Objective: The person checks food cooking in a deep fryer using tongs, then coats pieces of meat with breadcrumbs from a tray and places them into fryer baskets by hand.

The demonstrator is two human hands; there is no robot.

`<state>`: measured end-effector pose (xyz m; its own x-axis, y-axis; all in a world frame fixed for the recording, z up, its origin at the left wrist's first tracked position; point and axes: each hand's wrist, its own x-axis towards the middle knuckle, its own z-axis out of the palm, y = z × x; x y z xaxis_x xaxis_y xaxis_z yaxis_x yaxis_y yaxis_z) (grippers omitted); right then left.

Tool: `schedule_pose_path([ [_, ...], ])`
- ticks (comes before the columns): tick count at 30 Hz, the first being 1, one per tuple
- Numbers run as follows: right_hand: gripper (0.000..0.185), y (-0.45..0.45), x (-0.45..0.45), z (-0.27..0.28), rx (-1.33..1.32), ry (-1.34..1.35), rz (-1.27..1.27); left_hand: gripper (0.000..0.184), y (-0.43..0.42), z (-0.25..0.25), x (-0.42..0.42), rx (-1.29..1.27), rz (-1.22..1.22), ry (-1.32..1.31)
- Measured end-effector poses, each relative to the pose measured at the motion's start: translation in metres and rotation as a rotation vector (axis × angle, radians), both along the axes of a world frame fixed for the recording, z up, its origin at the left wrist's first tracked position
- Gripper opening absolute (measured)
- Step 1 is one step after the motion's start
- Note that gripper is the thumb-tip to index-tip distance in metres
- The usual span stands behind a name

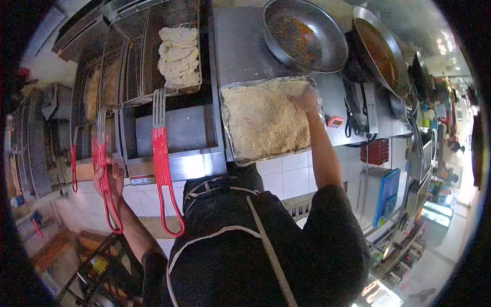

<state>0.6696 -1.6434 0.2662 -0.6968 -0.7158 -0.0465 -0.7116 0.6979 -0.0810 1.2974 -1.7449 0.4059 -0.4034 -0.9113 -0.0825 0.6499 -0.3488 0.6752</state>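
Observation:
Low on the left, my left hand [111, 176] is closed around the red-coated handle [101, 153] of a wire fryer basket [113, 61]. A second fryer basket [146, 46] beside it holds pale battered pieces [179, 57], and its red handle [161, 153] sticks out toward me. My right hand [306, 101] is down in a metal tray [239, 162] of pale, crumbly breading [271, 120], near its right edge. The breading and blur hide most of its fingers, so whether they grip anything does not show.
Behind the tray stands a metal bowl [319, 48] with reddish-brown residue. Right of it is a wide pan [378, 46] of brown liquid. A small red timer [335, 121] lies on the counter by my right forearm. The fryer [174, 128] borders the tray on the left.

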Motion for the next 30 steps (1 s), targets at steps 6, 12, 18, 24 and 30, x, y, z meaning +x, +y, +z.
schedule_pose_path([
  [6, 0.079, 0.007, -0.004, 0.021, -0.008, -0.238, -0.035, 0.075, 0.0, 0.009, -0.012, 0.0, -0.043, 0.006],
  [12, 0.069, 0.016, -0.01, 0.016, -0.082, -0.17, -0.008, 0.05, -0.002, 0.004, -0.007, -0.014, -0.068, 0.046],
  [18, 0.069, 0.019, -0.013, -0.027, -0.221, -0.16, -0.101, 0.076, 0.001, 0.01, -0.013, -0.044, -0.074, 0.023],
  [24, 0.057, 0.014, 0.003, 0.016, -0.268, -0.339, -0.211, 0.078, -0.003, -0.009, 0.003, 0.047, -0.122, 0.098],
  [30, 0.071, 0.019, -0.011, 0.0, -0.1, -0.305, -0.108, 0.077, -0.005, 0.001, -0.006, -0.016, -0.12, 0.111],
])
